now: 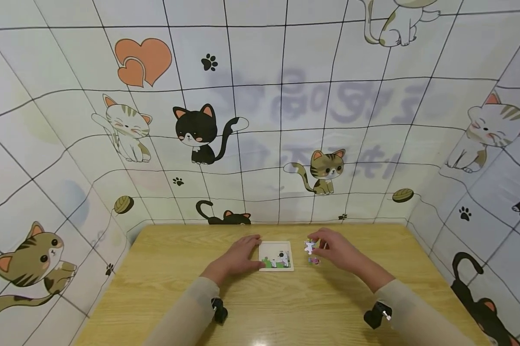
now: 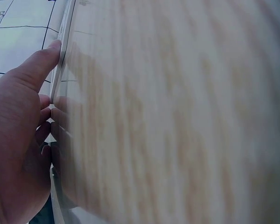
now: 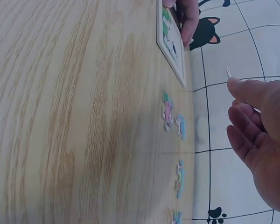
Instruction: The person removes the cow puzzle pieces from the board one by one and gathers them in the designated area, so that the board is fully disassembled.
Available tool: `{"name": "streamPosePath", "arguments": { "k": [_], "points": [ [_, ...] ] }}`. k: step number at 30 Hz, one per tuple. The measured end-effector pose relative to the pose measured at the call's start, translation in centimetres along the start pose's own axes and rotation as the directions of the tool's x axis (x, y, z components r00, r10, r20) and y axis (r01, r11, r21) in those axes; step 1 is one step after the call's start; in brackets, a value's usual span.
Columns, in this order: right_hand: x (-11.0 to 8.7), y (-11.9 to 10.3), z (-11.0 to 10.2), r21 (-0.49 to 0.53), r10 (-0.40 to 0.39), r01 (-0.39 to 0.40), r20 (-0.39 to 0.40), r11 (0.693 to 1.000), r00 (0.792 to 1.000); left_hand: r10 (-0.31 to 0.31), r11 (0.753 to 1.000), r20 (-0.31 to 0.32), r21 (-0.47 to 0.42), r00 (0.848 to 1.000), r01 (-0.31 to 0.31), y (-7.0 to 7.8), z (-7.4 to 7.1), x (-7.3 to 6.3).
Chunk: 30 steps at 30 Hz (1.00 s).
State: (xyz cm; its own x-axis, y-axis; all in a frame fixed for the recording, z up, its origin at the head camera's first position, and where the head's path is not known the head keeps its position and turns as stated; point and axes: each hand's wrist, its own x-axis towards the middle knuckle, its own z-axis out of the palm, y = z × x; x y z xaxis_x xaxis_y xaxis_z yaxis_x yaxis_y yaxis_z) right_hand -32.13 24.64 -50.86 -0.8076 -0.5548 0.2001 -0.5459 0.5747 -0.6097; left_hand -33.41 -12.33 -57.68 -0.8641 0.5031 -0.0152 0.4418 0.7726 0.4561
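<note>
My left hand rests at the left side of a small square jigsaw puzzle tray; its thumb touches the near left corner and its fingers lie by the far left one. Fitted pieces with green ground and a black-and-white figure fill the tray's lower part. Right of the tray, my right hand pinches a puzzle piece between thumb and fingers. In the right wrist view that puzzle piece appears edge-on, raised off the table. A pink puzzle piece lies just below this hand.
Several loose puzzle pieces, among them a blue-edged piece and a greenish piece, lie on the wooden table. A cat-patterned cloth wall encloses the back and sides. Each wrist bears a small black camera mount.
</note>
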Motion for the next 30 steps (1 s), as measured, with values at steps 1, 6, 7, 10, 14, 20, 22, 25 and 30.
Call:
{"name": "streamPosePath", "arguments": {
  "k": [1, 6, 7, 10, 14, 20, 22, 25, 30],
  "points": [
    [-0.1, 0.0, -0.2, -0.003, 0.001, -0.001, -0.002, 1.0, 1.0, -0.001, 1.0, -0.005, -0.007, 1.0, 0.001, 0.0, 0.0, -0.1],
    [-0.6, 0.2, -1.0, -0.011, 0.018, -0.018, -0.006, 1.0, 1.0, -0.006, 1.0, -0.011, -0.019, 1.0, 0.005, 0.0, -0.1, -0.2],
    [-0.7, 0.2, -1.2, -0.011, 0.025, -0.025, -0.004, 1.0, 1.0, -0.004, 1.0, -0.011, -0.016, 1.0, 0.004, 0.0, -0.1, -0.2],
    [-1.0, 0.5, -1.6, -0.016, 0.048, -0.048, -0.003, 0.999, 0.999, -0.007, 1.0, -0.01, -0.003, 1.0, 0.007, -0.2, -0.1, -0.2],
    [-1.6, 0.9, -2.0, -0.016, 0.079, -0.079, -0.006, 0.997, 0.997, -0.007, 1.0, -0.008, -0.02, 1.0, 0.007, -0.3, 0.0, -0.2],
    [-2.4, 1.5, -2.5, -0.016, 0.084, -0.084, -0.011, 0.996, 0.996, -0.001, 0.999, -0.001, -0.033, 1.0, 0.001, 0.1, 0.0, -0.4],
    [-2.7, 1.6, -2.6, -0.016, 0.079, -0.079, -0.01, 0.997, 0.997, 0.006, 0.999, -0.003, -0.039, 1.0, -0.006, 0.2, 0.0, -0.4],
    [-3.1, 1.8, -2.9, -0.021, 0.074, -0.074, -0.007, 0.997, 0.997, 0.008, 0.999, -0.002, -0.041, 1.0, -0.008, 0.2, 0.0, -0.4],
    [-3.3, 2.0, -3.3, -0.029, 0.083, -0.083, 0.004, 0.996, 0.997, 0.0, 0.999, -0.006, -0.041, 1.0, 0.0, 0.2, -0.1, -0.3]
  ]
}}
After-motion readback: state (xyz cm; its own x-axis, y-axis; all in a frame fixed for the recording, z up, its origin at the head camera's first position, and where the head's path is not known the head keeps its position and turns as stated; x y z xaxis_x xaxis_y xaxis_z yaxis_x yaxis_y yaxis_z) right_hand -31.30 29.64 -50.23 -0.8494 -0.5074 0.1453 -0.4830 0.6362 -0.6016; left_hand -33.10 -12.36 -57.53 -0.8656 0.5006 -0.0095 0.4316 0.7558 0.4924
